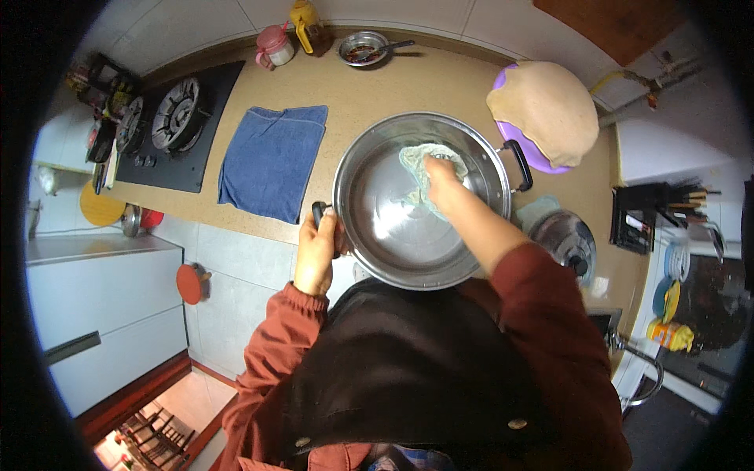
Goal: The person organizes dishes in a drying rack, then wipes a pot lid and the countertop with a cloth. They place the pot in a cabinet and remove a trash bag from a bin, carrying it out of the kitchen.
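A large stainless steel pot [377,235] with two black handles is held up in front of my body, over the counter's front edge. My left hand [318,244] grips its left handle [318,213]. Inside the pot, my right hand [440,176] presses a pale green cloth [419,160] against the metal. The right handle [518,165] is free. Bare metal shows inside the pot around the cloth, with a bright reflection on it. The fingertips of my right hand are partly hidden by the cloth.
A blue towel [274,162] lies left of the pot, beside a gas hob [177,129]. Behind stand a metal bowl [347,44] with a spoon, an oil jug [306,29] and a pink-lidded jar [274,47]. Rightward are a cloth-covered purple basin [524,147], a pot lid [562,235] and a knife block [633,215].
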Action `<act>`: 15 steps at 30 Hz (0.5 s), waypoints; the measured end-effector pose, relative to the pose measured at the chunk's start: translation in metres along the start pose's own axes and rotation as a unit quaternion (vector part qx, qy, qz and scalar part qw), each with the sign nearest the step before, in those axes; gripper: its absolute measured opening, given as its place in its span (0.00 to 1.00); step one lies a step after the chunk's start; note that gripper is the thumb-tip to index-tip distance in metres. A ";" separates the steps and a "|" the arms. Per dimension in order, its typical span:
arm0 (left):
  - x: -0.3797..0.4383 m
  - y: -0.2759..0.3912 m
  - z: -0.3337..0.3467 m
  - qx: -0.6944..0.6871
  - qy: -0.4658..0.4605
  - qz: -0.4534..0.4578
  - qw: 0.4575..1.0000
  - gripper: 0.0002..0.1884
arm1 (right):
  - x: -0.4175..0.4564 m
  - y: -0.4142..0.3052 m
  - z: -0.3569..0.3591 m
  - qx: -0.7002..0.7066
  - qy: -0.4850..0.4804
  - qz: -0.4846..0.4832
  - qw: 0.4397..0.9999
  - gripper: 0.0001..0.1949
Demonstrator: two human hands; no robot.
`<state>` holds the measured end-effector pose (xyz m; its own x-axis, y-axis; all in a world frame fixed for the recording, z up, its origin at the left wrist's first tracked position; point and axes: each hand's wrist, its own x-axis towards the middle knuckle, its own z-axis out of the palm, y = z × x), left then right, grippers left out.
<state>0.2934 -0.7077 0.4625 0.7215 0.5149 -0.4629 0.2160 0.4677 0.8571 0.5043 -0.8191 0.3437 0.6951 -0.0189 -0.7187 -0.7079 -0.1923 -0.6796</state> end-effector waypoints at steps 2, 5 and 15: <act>-0.010 -0.006 -0.006 0.096 0.073 0.039 0.992 0.14 | -0.030 -0.008 0.058 -0.272 0.123 -0.052 0.953 0.26; -0.011 -0.017 0.007 0.118 0.065 0.066 0.989 0.23 | -0.041 0.038 0.079 -0.502 0.000 -0.317 0.805 0.19; -0.004 -0.017 0.015 0.014 0.098 0.047 0.994 0.21 | -0.068 0.048 -0.028 -0.633 -0.532 -0.522 0.208 0.15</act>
<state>0.2962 -0.7283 0.4533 0.5979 0.6865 -0.4138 0.1741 0.3927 0.9030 0.4264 -0.8542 0.3637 -0.5112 0.7809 -0.3590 0.8284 0.3365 -0.4477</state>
